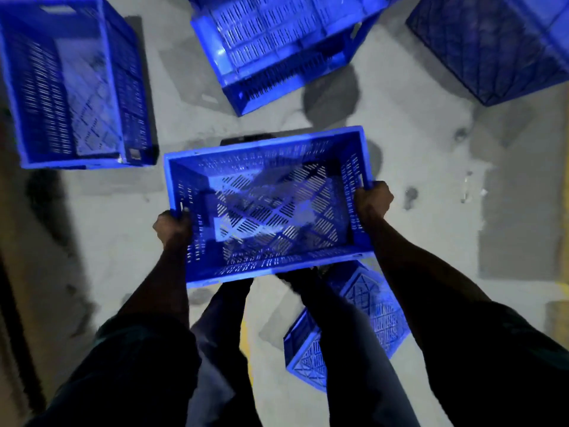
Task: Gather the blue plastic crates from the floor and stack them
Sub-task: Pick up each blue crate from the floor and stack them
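no text, label, brand or number can be read anywhere; the blue crates' walls show only slotted patterns

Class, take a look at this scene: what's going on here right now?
A person holds an open-topped blue crate in the air, left hand and right hand each gripping a short end. Four more blue crates lie scattered on the concrete floor: one upper left, two along the top, one by the feet.
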`<state>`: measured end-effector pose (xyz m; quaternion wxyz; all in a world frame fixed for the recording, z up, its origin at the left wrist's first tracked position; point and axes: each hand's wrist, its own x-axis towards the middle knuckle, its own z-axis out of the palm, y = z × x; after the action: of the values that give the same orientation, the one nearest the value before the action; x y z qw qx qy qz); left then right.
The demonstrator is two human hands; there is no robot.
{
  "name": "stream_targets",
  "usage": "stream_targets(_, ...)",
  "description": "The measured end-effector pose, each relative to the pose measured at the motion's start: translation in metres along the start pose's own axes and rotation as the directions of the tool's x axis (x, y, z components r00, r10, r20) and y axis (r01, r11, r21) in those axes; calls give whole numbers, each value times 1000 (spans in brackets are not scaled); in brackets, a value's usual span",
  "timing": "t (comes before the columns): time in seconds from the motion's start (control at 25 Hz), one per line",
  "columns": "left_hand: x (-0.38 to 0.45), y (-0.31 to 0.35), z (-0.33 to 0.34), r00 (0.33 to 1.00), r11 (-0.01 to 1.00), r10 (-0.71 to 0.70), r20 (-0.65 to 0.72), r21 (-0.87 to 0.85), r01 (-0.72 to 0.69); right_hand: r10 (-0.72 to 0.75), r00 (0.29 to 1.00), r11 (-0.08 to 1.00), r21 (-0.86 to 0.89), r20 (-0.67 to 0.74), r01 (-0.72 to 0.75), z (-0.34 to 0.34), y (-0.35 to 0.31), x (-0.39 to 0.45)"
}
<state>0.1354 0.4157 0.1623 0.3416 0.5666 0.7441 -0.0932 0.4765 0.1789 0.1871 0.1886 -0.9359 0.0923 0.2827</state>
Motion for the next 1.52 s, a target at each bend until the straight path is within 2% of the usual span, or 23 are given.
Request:
stream_targets(0.2, -81, -34, -93, 991, 960, -133, 8, -249, 131, -135, 990, 987, 83, -29, 137, -82, -51, -94)
stream_targets(0.36, -126, -56, -157, 989, 927, -140, -50, -356, 113, -320, 945, 944, 64, -75, 324, -128, -89, -165)
stream_targets(0.52, -153, -78, -224, 980, 883, -140, -141, -465, 59, -566, 823, 824, -41, -55, 564, -149, -138, -227)
stream_targets(0.68, -162, -97, -283, 968, 802, -156, -196, -597, 9, -725, 688, 688, -104, -40, 718, -146, -190, -273)
stream_targets(0.8, -152, -109, -317, 950, 744, -177, -256, -667, -41, -742, 668, 669, -115, -57, 734, -123, -233, -298)
stream_targets(1.0, -123, -116, -356, 917, 667, -298, -265, -745, 1, -776, 631, 631, -50, -20, 774, -77, -310, -333)
stream_targets(1.2, -98, -95, -391, 858, 608, -465, -218, -784, 130, -797, 591, 592, -28, 123, 805, -38, -391, -340)
stream_targets(1.36, -66, -71, -410, 803, 551, -556, -216, -819, 161, -793, 568, 578, -23, 219, 816, -5, -459, -341)
stream_targets(1.44, -46, -52, -420, 777, 521, -597, -199, -833, 187, -807, 537, 547, -32, 247, 837, 5, -497, -338)
stream_targets(1.52, -33, -34, -429, 754, 481, -635, -164, -849, 220, -826, 476, 485, -52, 302, 873, 16, -532, -336)
